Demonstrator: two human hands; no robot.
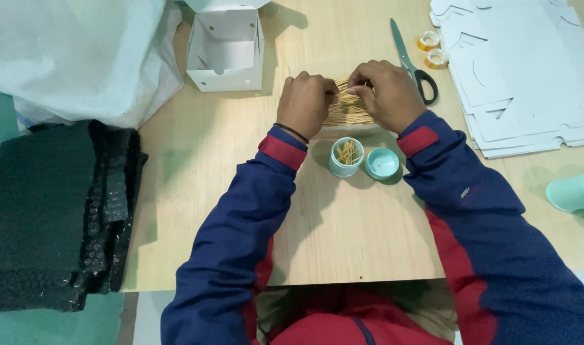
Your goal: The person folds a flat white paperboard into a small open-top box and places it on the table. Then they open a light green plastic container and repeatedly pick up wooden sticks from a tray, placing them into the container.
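Observation:
My left hand (306, 102) and my right hand (388, 92) meet over a heap of thin wooden toothpicks (350, 114) on the wooden table (343, 217). Both hands pinch toothpicks from the heap between the fingers. Just below the hands stands a small mint-green round container (346, 156) with several toothpicks upright in it. Its mint-green lid (382, 163) lies beside it on the right.
An open white cardboard box (226, 51) stands at the back left. Scissors (412, 61) and two tape rolls (432, 50) lie at the back right, next to a stack of flat white card blanks (528, 70). Black foam (55, 211) lies at left; a mint-green cup (574, 191) lies at the right edge.

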